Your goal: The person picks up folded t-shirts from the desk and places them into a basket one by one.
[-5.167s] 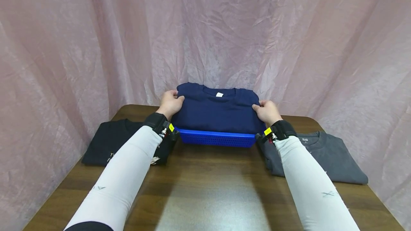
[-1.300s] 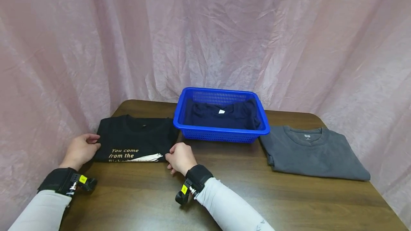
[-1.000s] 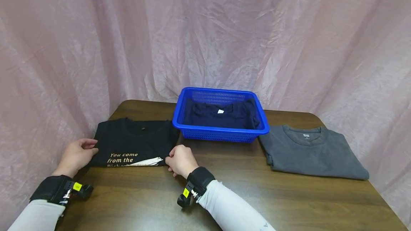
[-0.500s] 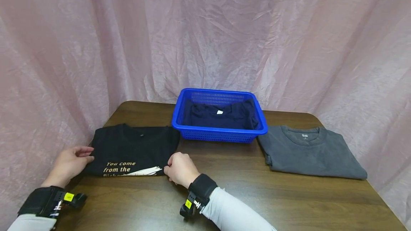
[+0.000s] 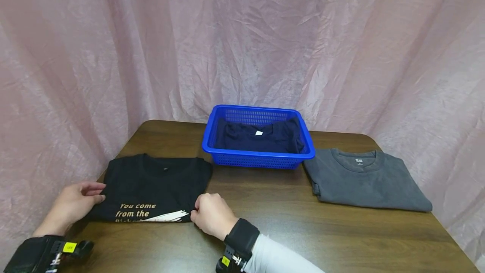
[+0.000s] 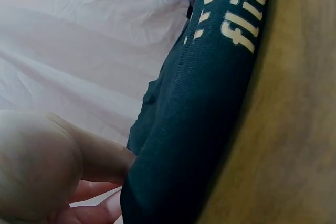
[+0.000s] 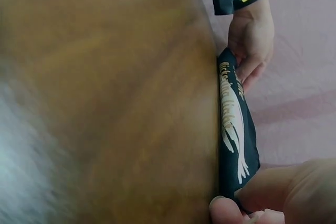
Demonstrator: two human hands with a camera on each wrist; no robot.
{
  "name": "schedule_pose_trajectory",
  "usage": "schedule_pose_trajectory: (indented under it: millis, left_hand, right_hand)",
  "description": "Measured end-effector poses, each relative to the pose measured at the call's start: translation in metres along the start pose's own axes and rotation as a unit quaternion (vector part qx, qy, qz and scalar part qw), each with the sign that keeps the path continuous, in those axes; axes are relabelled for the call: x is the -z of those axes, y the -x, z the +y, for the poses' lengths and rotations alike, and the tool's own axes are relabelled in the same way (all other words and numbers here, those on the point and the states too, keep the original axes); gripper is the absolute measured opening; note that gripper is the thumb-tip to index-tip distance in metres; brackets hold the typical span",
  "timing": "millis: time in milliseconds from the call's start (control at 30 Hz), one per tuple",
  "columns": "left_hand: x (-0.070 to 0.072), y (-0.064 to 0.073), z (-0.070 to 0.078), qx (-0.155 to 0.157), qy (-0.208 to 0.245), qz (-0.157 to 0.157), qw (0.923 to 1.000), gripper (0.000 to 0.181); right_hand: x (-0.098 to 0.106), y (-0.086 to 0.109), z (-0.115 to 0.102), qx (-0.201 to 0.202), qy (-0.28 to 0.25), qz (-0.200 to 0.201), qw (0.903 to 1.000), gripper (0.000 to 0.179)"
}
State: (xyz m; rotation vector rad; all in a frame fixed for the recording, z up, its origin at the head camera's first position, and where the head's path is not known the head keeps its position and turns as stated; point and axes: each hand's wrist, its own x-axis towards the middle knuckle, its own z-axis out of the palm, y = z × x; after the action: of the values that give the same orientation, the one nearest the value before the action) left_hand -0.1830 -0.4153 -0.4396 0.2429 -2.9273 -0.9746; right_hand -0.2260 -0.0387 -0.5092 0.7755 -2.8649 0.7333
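Observation:
A folded black T-shirt [image 5: 151, 188] with gold lettering and a white brush-stroke print lies at the front left of the table. At its left edge my left hand [image 5: 73, 203] pinches the side fold; the left wrist view shows the fingers [image 6: 102, 156] right at the cloth. My right hand [image 5: 214, 216] grips the near right corner, thumb and fingers together on the fabric in the right wrist view. A folded navy T-shirt [image 5: 261, 140] with a white label sits inside the blue plastic basket [image 5: 257, 159] at the back.
On the right side of the wooden table [image 5: 303, 231] lies a folded grey T-shirt [image 5: 371, 184], its left edge close to the basket. A pink curtain [image 5: 242, 41] hangs behind the table and along both sides.
The navy T-shirt, earlier held over the basket, now lies in it. Both hands went to the black T-shirt and have drawn it toward me and slightly left.

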Motion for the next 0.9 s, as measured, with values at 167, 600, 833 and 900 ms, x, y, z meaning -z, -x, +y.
schedule_pose_trajectory:
  millis: [167,600,833,900]
  left_hand:
    - [0.002,0.007,0.001,0.010,0.000,-0.019,0.9998,0.043]
    - [0.007,0.020,-0.003,0.037,-0.004,-0.057,0.9977,0.047]
    - [0.012,0.014,0.000,0.047,-0.009,-0.066,0.9967,0.067]
    - [0.014,0.009,0.001,0.056,-0.012,-0.071,0.9959,0.073]
  right_hand:
    - [0.001,0.011,-0.005,0.010,0.003,0.008,0.9999,0.044]
    - [0.014,0.032,-0.013,-0.013,-0.087,-0.026,0.9957,0.026]
    - [0.075,0.032,-0.024,-0.118,-0.224,-0.070,0.9649,0.036]
    - [0.080,0.024,-0.021,-0.138,-0.225,-0.056,0.9629,0.047]
